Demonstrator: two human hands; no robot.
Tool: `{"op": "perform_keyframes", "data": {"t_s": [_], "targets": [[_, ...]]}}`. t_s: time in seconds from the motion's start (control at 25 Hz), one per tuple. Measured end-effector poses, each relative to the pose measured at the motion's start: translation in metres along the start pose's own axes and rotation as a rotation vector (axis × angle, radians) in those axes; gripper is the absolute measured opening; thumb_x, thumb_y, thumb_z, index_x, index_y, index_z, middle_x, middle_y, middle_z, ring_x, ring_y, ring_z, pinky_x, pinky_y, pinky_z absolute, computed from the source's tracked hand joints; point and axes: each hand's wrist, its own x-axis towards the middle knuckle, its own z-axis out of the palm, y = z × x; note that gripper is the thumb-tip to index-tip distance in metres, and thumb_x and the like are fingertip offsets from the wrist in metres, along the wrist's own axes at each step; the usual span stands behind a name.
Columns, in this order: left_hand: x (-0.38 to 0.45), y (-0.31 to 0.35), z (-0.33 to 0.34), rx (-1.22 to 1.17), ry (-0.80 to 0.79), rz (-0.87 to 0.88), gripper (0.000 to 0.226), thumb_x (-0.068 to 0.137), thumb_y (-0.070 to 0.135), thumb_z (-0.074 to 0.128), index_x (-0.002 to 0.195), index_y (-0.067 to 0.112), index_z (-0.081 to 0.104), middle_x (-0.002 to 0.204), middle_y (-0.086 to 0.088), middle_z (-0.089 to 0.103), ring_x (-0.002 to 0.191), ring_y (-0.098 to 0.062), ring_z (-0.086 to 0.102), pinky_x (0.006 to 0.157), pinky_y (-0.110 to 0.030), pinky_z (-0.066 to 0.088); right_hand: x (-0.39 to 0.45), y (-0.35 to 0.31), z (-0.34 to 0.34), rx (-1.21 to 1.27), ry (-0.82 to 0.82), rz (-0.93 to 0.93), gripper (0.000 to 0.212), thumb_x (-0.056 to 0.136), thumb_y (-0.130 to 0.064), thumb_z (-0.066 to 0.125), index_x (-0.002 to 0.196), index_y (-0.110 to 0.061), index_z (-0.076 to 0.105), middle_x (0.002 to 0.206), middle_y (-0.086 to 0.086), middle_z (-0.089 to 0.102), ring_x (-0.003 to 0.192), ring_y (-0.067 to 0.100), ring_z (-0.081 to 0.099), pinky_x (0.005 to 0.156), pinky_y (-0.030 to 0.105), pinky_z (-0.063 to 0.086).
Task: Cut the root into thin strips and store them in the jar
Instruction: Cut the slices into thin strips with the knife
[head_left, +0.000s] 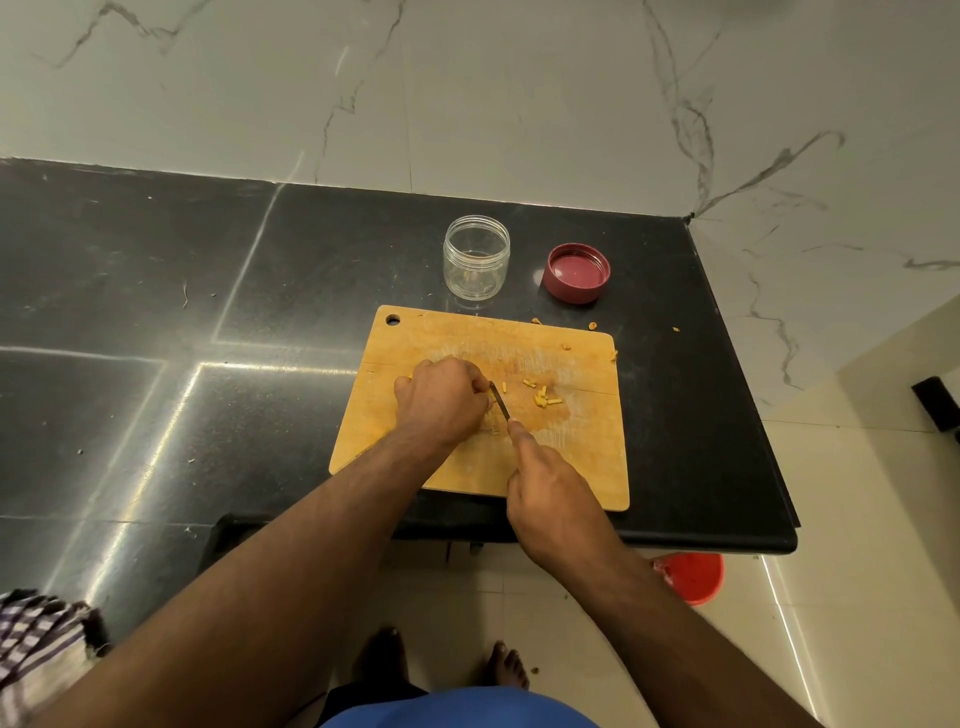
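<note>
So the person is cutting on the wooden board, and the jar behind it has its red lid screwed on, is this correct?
Not quite. The head view shows the jar open, and the red lid lies upturned on the counter beside it, on its right. The rest holds: the cutting is on the wooden board.

Pretty clearly a home kitchen: there's a polished black stone countertop (156, 291) running into a corner of white marble-look wall tiles (467, 93), with a well-used wooden cutting board (571, 457) on it. Cream floor tiles (857, 519) below, a red bucket (693, 577) tucked under the counter edge, and a checked cloth (36, 634) lying nearby.
</note>
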Motion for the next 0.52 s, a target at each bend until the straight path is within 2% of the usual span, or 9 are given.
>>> {"op": "perform_keyframes", "data": {"t_s": [0.32, 0.52], "targets": [[0.002, 0.0, -0.002, -0.006, -0.009, -0.009, 0.016, 0.091, 0.036, 0.068, 0.104, 0.03, 0.075, 0.104, 0.011, 0.071, 0.109, -0.017, 0.057, 0.095, -0.044, 0.039, -0.013, 0.005, 0.002, 0.014, -0.036, 0.013, 0.057, 0.103, -0.021, 0.033, 0.157, -0.027, 0.015, 0.118, 0.003, 0.055, 0.098, 0.018, 0.053, 0.084, 0.036, 0.048], [0.0, -0.002, -0.003, 0.006, -0.014, 0.01, 0.02, 0.093, 0.036, 0.068, 0.112, 0.032, 0.074, 0.115, 0.012, 0.07, 0.116, -0.018, 0.053, 0.094, -0.044, 0.037, -0.023, 0.011, 0.0, 0.043, 0.07, 0.005, 0.055, 0.104, -0.021, 0.035, 0.156, -0.026, 0.019, 0.12, 0.001, 0.053, 0.095, 0.015, 0.054, 0.083, 0.032, 0.05]]}}
